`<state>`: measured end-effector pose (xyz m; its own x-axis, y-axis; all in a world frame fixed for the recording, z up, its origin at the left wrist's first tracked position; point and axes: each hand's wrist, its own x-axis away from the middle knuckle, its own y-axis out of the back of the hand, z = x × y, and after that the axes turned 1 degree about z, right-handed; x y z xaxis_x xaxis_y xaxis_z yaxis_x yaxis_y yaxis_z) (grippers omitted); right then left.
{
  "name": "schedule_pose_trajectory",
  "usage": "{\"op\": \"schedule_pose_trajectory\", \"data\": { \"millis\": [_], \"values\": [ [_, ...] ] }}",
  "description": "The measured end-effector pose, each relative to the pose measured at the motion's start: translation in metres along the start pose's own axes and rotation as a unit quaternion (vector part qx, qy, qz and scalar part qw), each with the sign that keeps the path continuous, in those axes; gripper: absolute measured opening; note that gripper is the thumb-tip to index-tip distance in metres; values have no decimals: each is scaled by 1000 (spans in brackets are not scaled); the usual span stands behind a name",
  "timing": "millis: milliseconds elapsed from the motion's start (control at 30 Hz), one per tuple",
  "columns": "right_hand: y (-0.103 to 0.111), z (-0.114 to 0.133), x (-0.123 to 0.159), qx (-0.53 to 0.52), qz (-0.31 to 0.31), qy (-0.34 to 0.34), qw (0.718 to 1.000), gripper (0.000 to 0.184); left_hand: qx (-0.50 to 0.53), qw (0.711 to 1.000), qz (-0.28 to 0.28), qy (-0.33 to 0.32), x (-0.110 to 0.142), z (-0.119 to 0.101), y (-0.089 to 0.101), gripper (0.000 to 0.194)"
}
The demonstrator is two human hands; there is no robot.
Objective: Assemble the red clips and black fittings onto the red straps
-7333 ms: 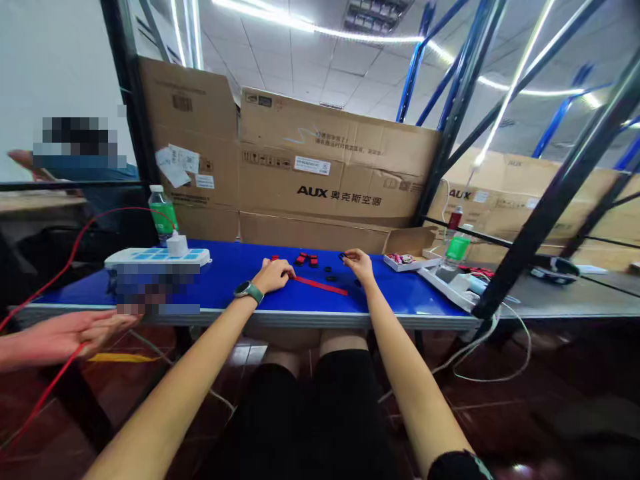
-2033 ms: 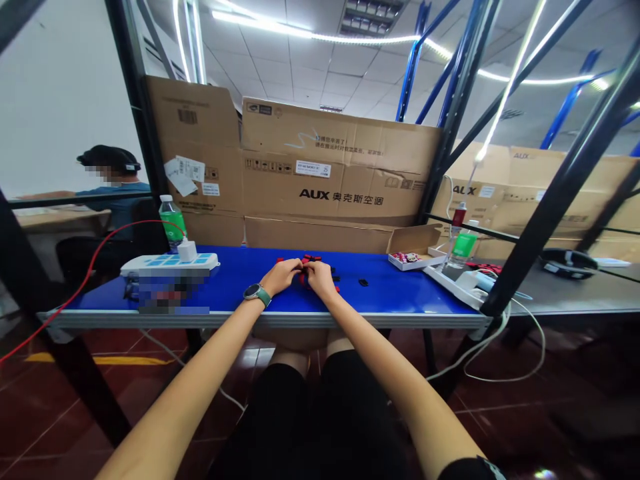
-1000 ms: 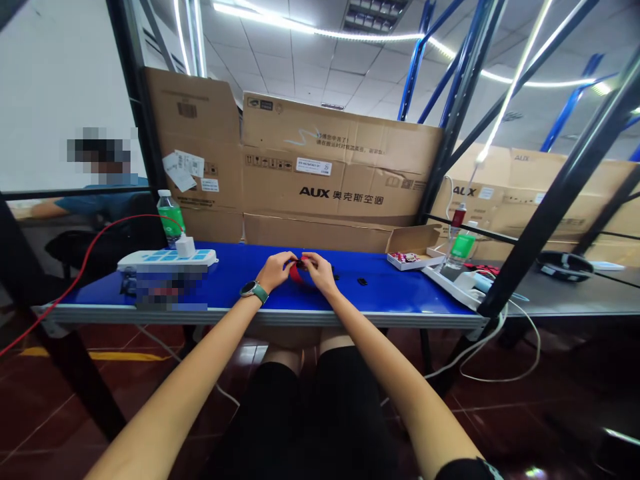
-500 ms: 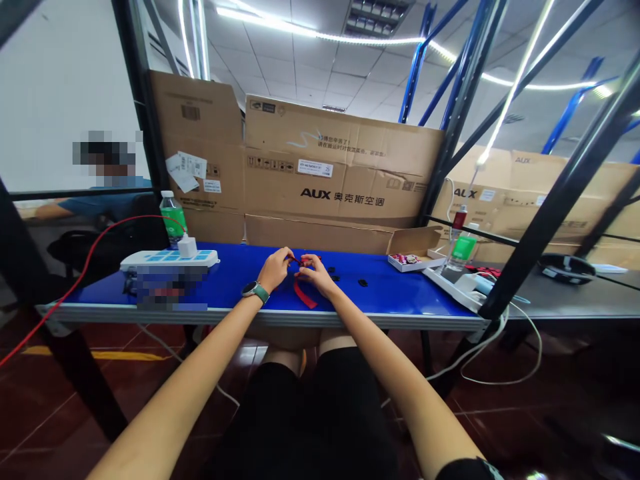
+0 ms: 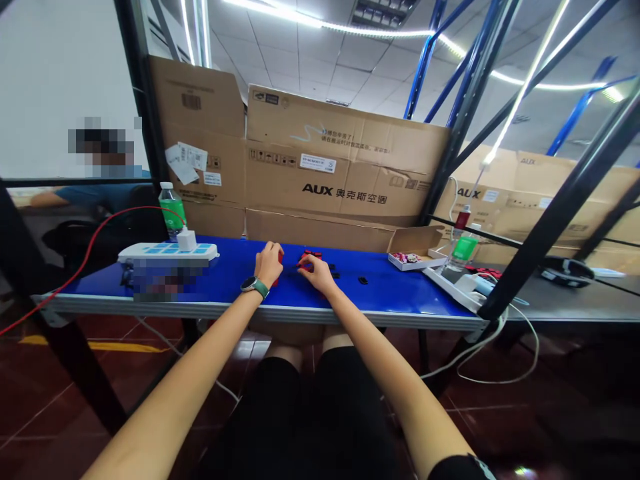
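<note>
My left hand [image 5: 269, 265], with a watch on its wrist, is closed round a red strap [image 5: 281, 259] over the blue tabletop; most of the strap is hidden by the fingers. A short way to the right, my right hand [image 5: 318, 275] has thumb and fingers pinched together at a small red piece whose kind I cannot make out. Just beyond those fingertips lie red and black pieces [image 5: 314, 253]. Small black parts, one of them a black buckle-like piece [image 5: 363, 281], rest on the table to the right of my right hand.
On the left stand a white power strip [image 5: 167, 252] with a plug and a green-labelled bottle [image 5: 173, 210]. An open small carton [image 5: 417, 257] and another power strip [image 5: 453, 291] are on the right. Cardboard [image 5: 345, 167] walls the back. A person sits beyond the left post.
My hands have moved apart, the left one slightly leftward with the red strap. The strap's curved end no longer hangs between them. The camera view has shifted slightly.
</note>
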<state>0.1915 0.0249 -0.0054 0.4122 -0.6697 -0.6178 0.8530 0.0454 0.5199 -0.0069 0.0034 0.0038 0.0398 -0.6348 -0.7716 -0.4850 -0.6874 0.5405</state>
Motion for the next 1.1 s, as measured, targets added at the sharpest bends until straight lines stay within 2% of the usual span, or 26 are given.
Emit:
{"op": "schedule_pose_trajectory", "data": {
  "millis": [67,133,267,367,500,633,733,867,1000,1100],
  "values": [
    [1,1,0,23,24,13,999,13,16,1000,0,0,0,0,0,29],
    [2,1,0,42,34,5,999,12,49,998,30,-30,0,-2,0,29],
    [3,-3,1,49,27,-33,998,12,63,976,173,-118,4,-9,-1,23],
    [4,-4,0,32,2,-48,998,13,64,962,223,-146,7,-11,-3,28],
    [4,-3,-1,-8,-30,-43,999,10,109,960,206,-154,4,-10,-3,30],
    [2,-3,1,4,-36,-44,998,15,123,970,159,-140,-1,-7,-3,14],
    [1,-4,3,30,7,-38,999,25,90,984,117,-103,-3,-5,-3,9],
    [2,-5,4,73,54,-9,996,29,35,991,94,-85,-3,-5,2,13],
    [4,-10,4,93,28,-2,995,34,2,996,55,-67,-3,-6,5,17],
    [6,-14,4,95,-3,-36,995,34,-9,999,20,-23,-3,-3,3,16]
  ]
}}
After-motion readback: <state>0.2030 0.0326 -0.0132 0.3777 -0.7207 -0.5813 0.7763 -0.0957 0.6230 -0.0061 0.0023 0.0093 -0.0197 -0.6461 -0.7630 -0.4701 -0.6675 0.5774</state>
